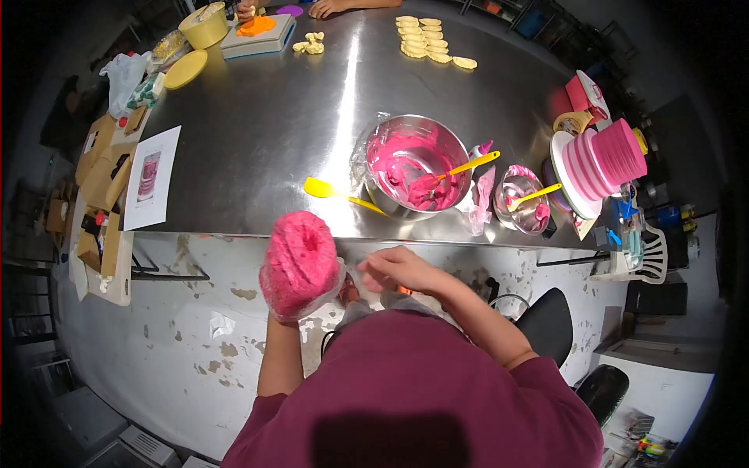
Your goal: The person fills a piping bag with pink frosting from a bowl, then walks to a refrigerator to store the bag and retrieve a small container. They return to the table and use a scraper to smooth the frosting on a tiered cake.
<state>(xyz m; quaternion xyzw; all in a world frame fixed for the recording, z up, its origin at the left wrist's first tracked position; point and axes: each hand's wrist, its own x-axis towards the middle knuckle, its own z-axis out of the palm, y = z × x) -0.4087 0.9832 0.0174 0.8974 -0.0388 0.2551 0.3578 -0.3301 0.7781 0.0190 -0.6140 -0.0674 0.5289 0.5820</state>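
Steel table carries a part-emptied bowl at centre; below it, a filled bag is grasped by the left hand, its tip pinched by the right hand.

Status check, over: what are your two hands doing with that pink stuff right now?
Left hand wrapped around pink-filled piping bag. Right hand pinching the bag's plastic edge. Steel mixing bowl beyond on table, nothing in between.

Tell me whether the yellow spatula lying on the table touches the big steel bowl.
Cannot tell. In the head view the yellow spatula runs up to the steel bowl, its handle end hidden by the rim.
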